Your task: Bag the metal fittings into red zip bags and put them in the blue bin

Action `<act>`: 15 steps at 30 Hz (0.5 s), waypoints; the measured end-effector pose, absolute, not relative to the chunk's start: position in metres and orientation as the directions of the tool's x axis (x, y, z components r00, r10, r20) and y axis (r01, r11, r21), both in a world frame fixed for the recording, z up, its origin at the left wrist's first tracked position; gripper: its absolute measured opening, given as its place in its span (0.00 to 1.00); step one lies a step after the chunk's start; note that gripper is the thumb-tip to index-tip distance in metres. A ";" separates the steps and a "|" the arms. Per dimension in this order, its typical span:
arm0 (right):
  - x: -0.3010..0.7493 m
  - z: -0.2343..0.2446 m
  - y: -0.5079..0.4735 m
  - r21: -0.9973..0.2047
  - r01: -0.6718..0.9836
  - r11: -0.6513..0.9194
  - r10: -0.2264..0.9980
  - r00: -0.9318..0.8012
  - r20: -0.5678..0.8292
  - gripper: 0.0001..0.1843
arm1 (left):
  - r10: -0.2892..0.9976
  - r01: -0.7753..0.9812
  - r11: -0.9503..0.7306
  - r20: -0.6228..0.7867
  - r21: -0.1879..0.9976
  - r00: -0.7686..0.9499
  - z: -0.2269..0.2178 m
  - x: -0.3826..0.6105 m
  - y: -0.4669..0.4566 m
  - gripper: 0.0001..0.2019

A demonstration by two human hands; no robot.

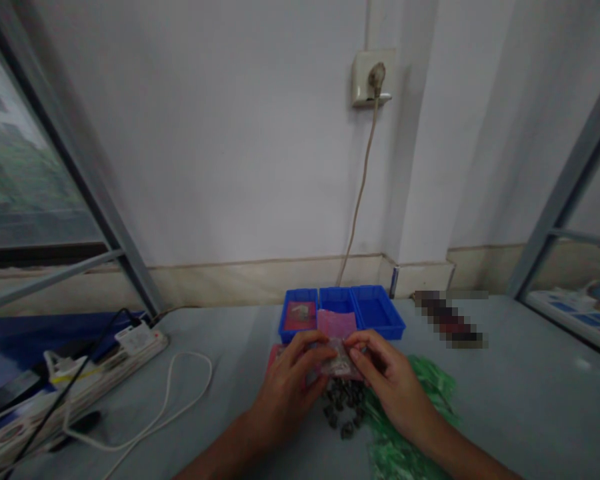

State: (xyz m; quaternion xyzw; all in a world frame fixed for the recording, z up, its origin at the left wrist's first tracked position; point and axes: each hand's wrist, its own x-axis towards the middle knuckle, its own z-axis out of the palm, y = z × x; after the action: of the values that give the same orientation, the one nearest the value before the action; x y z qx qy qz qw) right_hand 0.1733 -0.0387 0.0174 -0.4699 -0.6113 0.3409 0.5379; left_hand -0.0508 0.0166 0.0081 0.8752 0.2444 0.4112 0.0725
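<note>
Between my two hands is a small pink plastic bag (338,323), its lower part clear-looking with something inside that I cannot make out. My left hand (297,373) pinches the bag's left side. On its right edge, the thumb and fingers of my right hand (385,373) are closed. Below the bag lies a pile of small dark metal-looking parts (344,403) on the table. Another pink bag (275,357) is partly hidden behind my left hand. Green plastic bags (405,440) lie under and beside my right forearm.
A blue divided tray (380,313) stands behind my hands, a pink bag (300,315) in its left compartment. At the left are a power strip (80,387) and a looped white cable (167,393). A wall socket (373,77) has a cord running down behind the tray.
</note>
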 end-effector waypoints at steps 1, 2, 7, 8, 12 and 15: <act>0.173 0.018 -0.039 -0.925 0.200 0.323 0.943 0.021 0.333 0.13 | 0.491 0.370 -0.868 0.682 0.331 0.542 0.009 -0.051 0.016 0.20; 0.173 0.018 -0.039 -0.928 0.191 0.321 0.944 0.020 0.330 0.13 | 0.492 0.369 -0.868 0.683 0.333 0.540 0.010 -0.050 0.016 0.19; 0.173 0.015 -0.040 -0.933 0.183 0.309 0.948 0.021 0.318 0.15 | 0.469 0.341 -0.881 0.696 0.327 0.544 0.012 -0.051 0.017 0.22; 0.173 0.015 -0.040 -0.934 0.184 0.307 0.949 0.018 0.316 0.15 | 0.463 0.342 -0.884 0.701 0.320 0.541 0.012 -0.051 0.017 0.22; 0.172 0.016 -0.041 -0.933 0.184 0.310 0.948 0.010 0.317 0.15 | 0.452 0.359 -0.886 0.715 0.292 0.533 0.013 -0.051 0.017 0.24; 0.172 0.018 -0.042 -0.931 0.184 0.315 0.947 0.003 0.322 0.15 | 0.448 0.352 -0.889 0.712 0.293 0.540 0.013 -0.052 0.017 0.24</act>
State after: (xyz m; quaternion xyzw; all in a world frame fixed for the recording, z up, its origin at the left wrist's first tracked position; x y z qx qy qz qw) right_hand 0.1717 -0.0421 0.0185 -0.4640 -0.6094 0.3563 0.5352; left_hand -0.0518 0.0171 0.0127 0.8756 0.2286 0.4217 0.0570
